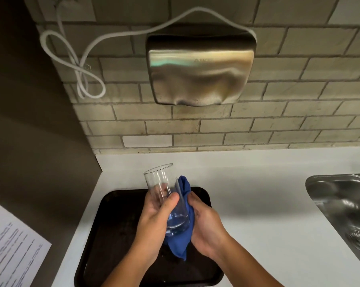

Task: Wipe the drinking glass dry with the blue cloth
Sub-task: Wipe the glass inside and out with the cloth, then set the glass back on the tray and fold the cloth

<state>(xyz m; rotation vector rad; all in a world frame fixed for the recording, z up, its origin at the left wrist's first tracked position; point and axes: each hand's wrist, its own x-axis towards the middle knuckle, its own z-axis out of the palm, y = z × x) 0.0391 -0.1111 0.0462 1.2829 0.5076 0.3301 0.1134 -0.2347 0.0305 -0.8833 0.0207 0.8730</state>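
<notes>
A clear drinking glass [160,183] is tilted with its mouth pointing up and away from me, above a dark tray [117,224]. My left hand [154,220] grips the glass around its lower half, thumb across the front. My right hand [206,226] presses the blue cloth [184,186] against the right side and base of the glass. The cloth pokes out above my fingers and hangs below the glass. The part of the cloth inside my right palm is hidden.
The tray lies on a white counter [257,204]. A steel sink [344,210] sits at the right edge. A metal hand dryer [199,67] with a white cord [77,59] hangs on the tiled wall. A printed sheet [11,249] is at the lower left.
</notes>
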